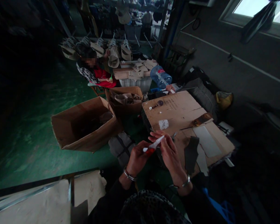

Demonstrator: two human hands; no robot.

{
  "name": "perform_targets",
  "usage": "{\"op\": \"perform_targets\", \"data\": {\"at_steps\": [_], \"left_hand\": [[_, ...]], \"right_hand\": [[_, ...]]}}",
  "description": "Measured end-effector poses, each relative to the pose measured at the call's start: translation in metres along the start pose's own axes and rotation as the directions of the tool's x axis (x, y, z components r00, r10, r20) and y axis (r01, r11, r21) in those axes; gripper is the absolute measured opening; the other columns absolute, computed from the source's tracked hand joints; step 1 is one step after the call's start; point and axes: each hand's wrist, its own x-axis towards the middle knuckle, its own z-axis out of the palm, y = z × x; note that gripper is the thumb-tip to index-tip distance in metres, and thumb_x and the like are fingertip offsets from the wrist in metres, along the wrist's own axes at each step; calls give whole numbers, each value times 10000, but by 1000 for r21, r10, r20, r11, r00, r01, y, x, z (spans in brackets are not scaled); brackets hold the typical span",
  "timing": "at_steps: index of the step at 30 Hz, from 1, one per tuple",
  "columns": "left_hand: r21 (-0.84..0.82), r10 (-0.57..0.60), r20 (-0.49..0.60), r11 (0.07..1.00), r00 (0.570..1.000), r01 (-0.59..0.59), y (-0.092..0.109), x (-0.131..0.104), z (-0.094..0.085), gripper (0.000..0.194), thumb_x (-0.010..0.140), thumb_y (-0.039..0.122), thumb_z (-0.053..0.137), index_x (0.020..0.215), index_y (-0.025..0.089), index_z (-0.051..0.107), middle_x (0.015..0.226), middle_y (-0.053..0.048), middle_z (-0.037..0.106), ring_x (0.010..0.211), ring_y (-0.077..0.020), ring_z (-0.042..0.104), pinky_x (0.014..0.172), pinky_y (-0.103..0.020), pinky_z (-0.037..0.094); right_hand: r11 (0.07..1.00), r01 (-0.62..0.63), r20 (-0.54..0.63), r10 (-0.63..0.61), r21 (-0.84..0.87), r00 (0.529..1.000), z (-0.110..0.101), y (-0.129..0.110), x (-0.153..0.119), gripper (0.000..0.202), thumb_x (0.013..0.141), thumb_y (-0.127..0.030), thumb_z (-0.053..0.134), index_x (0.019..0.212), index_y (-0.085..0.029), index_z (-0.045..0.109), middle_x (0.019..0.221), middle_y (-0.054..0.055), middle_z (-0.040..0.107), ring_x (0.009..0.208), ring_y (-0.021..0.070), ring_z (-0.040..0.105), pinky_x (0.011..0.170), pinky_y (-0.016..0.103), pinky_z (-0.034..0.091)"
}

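Observation:
A small white squeeze tube (156, 142) with a tapered tip and a red part is held between my hands, above the near edge of a cardboard-topped table (177, 107). My left hand (138, 157) is closed round its lower end. My right hand (170, 152) has thumb and fingers at the tapered tip, with some other fingers stretched behind it. On the tabletop beyond lie a crumpled white piece with writing (163, 124), a dark round object with a strap-like tail (160, 103) and a small white round piece (150, 108).
Dark sheet (190, 154) and pale sheets (207, 140) lie on the table's right. Open cardboard boxes (84, 141) stand left, beside a grey bundle (121, 146). Farther off, a person (93, 68) sits near a piled table (124, 74) and a blue water jug (161, 77).

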Motion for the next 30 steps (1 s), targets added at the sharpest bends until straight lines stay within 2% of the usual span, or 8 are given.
{"op": "perform_targets", "data": {"at_steps": [3,6,9,11,16,19,23,30], "left_hand": [[1,-54,-7,999,998,54,4,-2,-2,232,875,398,756,921,171,750,870,-21,609,745,-118,513,672,-261,371],[21,-89,-10,996,996,89,7,-3,-5,255,855,407,757,902,158,739,802,-10,572,673,-106,457,607,-264,326],[20,-101,4,995,995,101,8,-3,-4,277,844,428,757,901,157,735,766,-4,554,652,-106,439,585,-266,306],[10,-103,8,995,995,103,9,-3,-2,281,839,433,760,900,160,735,765,-4,555,657,-109,443,589,-267,309],[38,-58,-41,998,997,60,17,-3,8,236,828,392,754,862,158,743,785,-9,567,668,-112,437,610,-277,322],[64,-86,-47,994,995,89,19,0,11,234,835,390,745,853,157,739,771,-8,569,674,-118,435,625,-282,329],[82,-129,-49,988,990,133,12,4,7,262,832,414,744,857,154,722,735,3,551,658,-115,429,612,-279,319],[38,-183,-12,982,983,183,-8,8,0,319,817,450,763,867,142,696,685,26,515,595,-94,400,552,-260,297]], "right_hand": [[999,22,4,-22,-31,1000,-11,-1,5,381,1070,-510,509,1369,-303,624,1432,64,642,1304,249,629,1157,456,487],[989,6,8,-5,-151,1000,-22,-8,10,341,1036,-473,598,1316,-293,678,1356,55,697,1303,238,628,1198,450,438],[967,-21,60,37,-254,998,-26,-15,11,302,981,-457,691,1218,-279,749,1165,50,776,1166,226,699,1096,395,515],[966,-24,52,38,-256,998,-25,-17,11,268,955,-465,719,1122,-266,788,1078,48,792,1067,220,730,996,358,564],[978,10,-94,-30,-208,995,-15,-16,7,181,906,-427,771,947,-253,801,982,36,790,952,201,742,871,309,582],[972,1,-147,-36,-234,988,-12,-14,7,189,889,-425,777,917,-239,787,963,44,785,925,205,739,845,312,588],[969,-15,-153,-23,-245,988,-11,-8,10,225,891,-446,765,917,-222,767,964,46,780,917,196,726,844,299,582],[953,-9,-80,-16,-303,997,-11,-6,12,282,932,-488,715,928,-208,747,996,68,777,903,193,713,826,291,565]]}}
